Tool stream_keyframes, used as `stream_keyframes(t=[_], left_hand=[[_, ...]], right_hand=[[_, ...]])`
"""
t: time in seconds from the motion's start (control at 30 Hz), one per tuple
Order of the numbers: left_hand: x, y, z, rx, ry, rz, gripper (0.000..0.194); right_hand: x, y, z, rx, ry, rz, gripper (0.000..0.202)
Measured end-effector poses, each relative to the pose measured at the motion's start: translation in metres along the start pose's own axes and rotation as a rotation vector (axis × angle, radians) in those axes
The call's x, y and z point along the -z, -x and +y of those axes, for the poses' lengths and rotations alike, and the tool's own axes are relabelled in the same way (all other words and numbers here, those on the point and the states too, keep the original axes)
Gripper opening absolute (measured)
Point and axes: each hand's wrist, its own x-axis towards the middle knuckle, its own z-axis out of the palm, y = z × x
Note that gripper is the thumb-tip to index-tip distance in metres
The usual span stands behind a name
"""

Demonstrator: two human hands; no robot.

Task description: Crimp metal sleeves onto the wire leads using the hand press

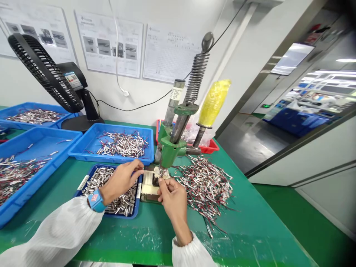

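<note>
A green hand press (171, 150) with a coil spring and a yellow-wrapped lever (214, 104) stands on the table. My right hand (174, 198) is at its small fixture (157, 178), thumb and fingertips pinched together under the ram; whatever they hold is too small to make out. My left hand (125, 180) reaches over a dark blue tray of short metal sleeves (124, 204). Its thumb and forefinger come together beside the press base (148, 193), and any part between them cannot be made out. Right of the press lies a heap of wired metal pieces (208, 185).
Blue trays (111, 160) of wired pieces stand left and behind. A black fan (46, 72) is at the back left. Behind the press sits a red tray (208, 149) with plastic bags. The table's right edge (274, 213) slants down near a doorway.
</note>
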Motion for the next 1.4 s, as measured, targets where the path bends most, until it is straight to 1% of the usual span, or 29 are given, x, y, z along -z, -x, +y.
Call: stream_keyframes(t=[0.07, 0.17, 0.27, 0.37, 0.43, 0.5, 0.57, 0.63, 0.73, 0.83, 0.93, 0.97, 1.0, 1.03, 1.07, 1.13, 1.17, 1.2, 1.23, 1.3, 1.33, 1.37, 1.4], left_hand=[[-0.001, 0.000, 0.009, -0.023, 0.173, 0.100, 0.012], [-0.007, -0.003, 0.023, 0.009, 0.333, 0.229, 0.015], [-0.016, -0.008, 0.030, 0.037, 0.453, 0.281, 0.015], [-0.024, -0.012, 0.034, 0.065, 0.539, 0.259, 0.017], [-0.026, -0.016, 0.037, 0.103, 0.591, 0.212, 0.023], [-0.025, -0.021, 0.041, 0.110, 0.605, 0.157, 0.029], [-0.022, -0.026, 0.046, 0.080, 0.571, 0.102, 0.029], [-0.019, -0.030, 0.050, 0.041, 0.505, 0.060, 0.024], [-0.015, -0.032, 0.052, 0.004, 0.398, 0.033, 0.017], [-0.016, -0.029, 0.051, 0.003, 0.359, 0.048, 0.016], [-0.019, -0.022, 0.048, -0.001, 0.424, 0.043, 0.025], [-0.020, -0.020, 0.047, -0.002, 0.451, 0.048, 0.029], [-0.020, -0.017, 0.045, -0.002, 0.469, 0.061, 0.032], [-0.021, -0.015, 0.044, 0.000, 0.474, 0.081, 0.036], [-0.021, -0.013, 0.042, 0.002, 0.466, 0.105, 0.039], [-0.021, -0.010, 0.039, 0.003, 0.421, 0.134, 0.038], [-0.021, -0.009, 0.037, 0.004, 0.399, 0.132, 0.035], [-0.021, -0.009, 0.037, 0.008, 0.382, 0.123, 0.032], [-0.021, -0.008, 0.036, 0.016, 0.370, 0.115, 0.029], [-0.020, -0.009, 0.037, 0.033, 0.361, 0.110, 0.027], [-0.020, -0.009, 0.038, 0.037, 0.361, 0.110, 0.027], [-0.019, -0.009, 0.038, 0.038, 0.361, 0.114, 0.027], [-0.019, -0.009, 0.039, 0.037, 0.360, 0.118, 0.027]], right_hand=[[0.000, -0.002, 0.001, 0.032, 0.084, 0.015, 0.047], [-0.001, -0.003, 0.001, 0.060, 0.140, 0.024, 0.045], [-0.001, -0.003, 0.002, 0.088, 0.152, 0.024, 0.044], [0.000, -0.003, 0.002, 0.102, 0.146, 0.028, 0.044], [0.000, -0.003, 0.002, 0.104, 0.137, 0.029, 0.043], [0.000, -0.003, 0.003, 0.102, 0.134, 0.026, 0.043], [0.000, -0.003, 0.003, 0.101, 0.133, 0.022, 0.043], [0.000, -0.003, 0.003, 0.099, 0.133, 0.016, 0.043], [0.003, -0.004, 0.001, 0.094, 0.138, -0.016, 0.043], [0.013, -0.004, -0.002, 0.096, 0.159, -0.097, 0.044], [0.036, -0.001, -0.008, 0.124, 0.209, -0.204, 0.041], [0.045, 0.000, -0.012, 0.143, 0.223, -0.208, 0.040], [0.055, 0.000, -0.019, 0.171, 0.233, -0.184, 0.039], [0.063, -0.002, -0.029, 0.212, 0.237, -0.121, 0.039], [0.071, -0.005, -0.042, 0.270, 0.236, -0.022, 0.038], [0.082, -0.017, -0.080, 0.430, 0.234, 0.221, 0.038], [0.085, -0.026, -0.103, 0.522, 0.238, 0.325, 0.040], [0.087, -0.036, -0.128, 0.605, 0.246, 0.399, 0.045], [0.088, -0.047, -0.152, 0.672, 0.264, 0.432, 0.051], [0.091, -0.067, -0.191, 0.735, 0.318, 0.400, 0.060], [0.092, -0.074, -0.204, 0.763, 0.348, 0.377, 0.059], [0.094, -0.077, -0.210, 0.785, 0.370, 0.363, 0.057], [0.096, -0.077, -0.209, 0.809, 0.384, 0.363, 0.053]])
